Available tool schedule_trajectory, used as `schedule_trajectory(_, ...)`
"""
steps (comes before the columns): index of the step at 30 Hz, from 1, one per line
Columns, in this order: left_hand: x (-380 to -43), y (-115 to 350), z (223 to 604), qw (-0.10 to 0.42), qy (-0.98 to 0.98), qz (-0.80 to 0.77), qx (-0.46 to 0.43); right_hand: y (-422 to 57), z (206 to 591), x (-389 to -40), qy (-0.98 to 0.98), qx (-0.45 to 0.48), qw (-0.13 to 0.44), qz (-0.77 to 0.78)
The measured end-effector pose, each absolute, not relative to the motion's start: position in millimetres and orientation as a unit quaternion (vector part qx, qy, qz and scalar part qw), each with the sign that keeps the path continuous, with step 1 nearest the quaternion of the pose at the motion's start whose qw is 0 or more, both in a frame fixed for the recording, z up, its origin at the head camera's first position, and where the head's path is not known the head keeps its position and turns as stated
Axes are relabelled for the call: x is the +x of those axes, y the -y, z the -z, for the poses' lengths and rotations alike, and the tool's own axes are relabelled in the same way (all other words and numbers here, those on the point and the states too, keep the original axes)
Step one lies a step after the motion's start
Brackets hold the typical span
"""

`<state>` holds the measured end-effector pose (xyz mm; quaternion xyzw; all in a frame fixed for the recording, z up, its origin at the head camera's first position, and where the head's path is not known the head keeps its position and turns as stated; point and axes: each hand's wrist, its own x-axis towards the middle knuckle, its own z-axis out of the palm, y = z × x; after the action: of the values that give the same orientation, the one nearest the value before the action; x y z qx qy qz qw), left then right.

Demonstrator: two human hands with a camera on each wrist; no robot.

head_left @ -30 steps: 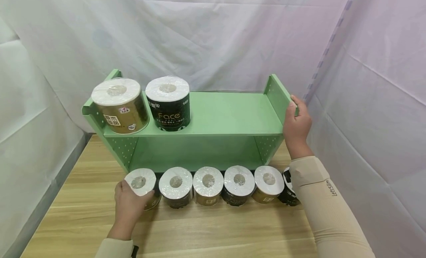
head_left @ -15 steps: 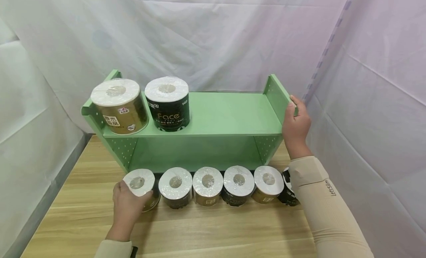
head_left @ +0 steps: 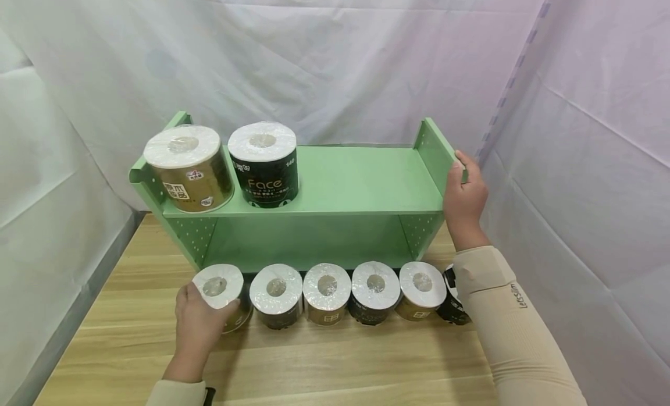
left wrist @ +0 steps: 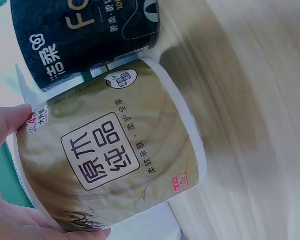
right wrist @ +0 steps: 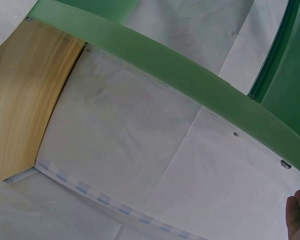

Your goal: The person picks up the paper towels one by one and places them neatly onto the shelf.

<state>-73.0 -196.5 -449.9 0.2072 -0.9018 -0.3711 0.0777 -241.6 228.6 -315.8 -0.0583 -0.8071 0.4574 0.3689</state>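
Observation:
My left hand (head_left: 198, 321) holds a gold-wrapped toilet paper roll (left wrist: 107, 150) at the left end of the front row, thumb on one side and fingers on the other. That roll stands upright beside a black-wrapped roll (left wrist: 85, 37). Over on the right, my right hand (head_left: 466, 191) grips the top edge of the side panel of a green two-tier shelf (head_left: 345, 179). Only some fingertips of this hand (right wrist: 298, 215) show in the right wrist view. On the shelf's upper board, a gold roll (head_left: 196, 185) and a black "Face" roll (head_left: 269, 182) stand at the left.
The front row continues with more gold and black rolls, such as a middle gold roll (head_left: 328, 316). A black roll (head_left: 454, 304) at the right end is partly hidden by my sleeve. White cloth (head_left: 335, 63) surrounds the wooden table (head_left: 335, 371) behind and at both sides.
My left hand and the gold roll it holds have shifted slightly to the left. The right hand stays on the shelf's side panel.

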Motion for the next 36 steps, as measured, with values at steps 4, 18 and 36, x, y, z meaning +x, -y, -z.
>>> schedule_trajectory(4, -72, 196, 446, 0.069, 0.905, 0.366, 0.204, -228, 315, -241, 0.808, -0.059, 0.369, -0.455)
schedule_trajectory(18, -70, 194, 425, 0.112, 0.912, 0.347, 0.187, -229, 314, -240, 0.804, -0.059, 0.372, -0.460)
schedule_trajectory(36, -64, 187, 392, 0.136, 0.910, 0.350, 0.176, -228, 315, -241, 0.805, -0.057, 0.375, -0.456)
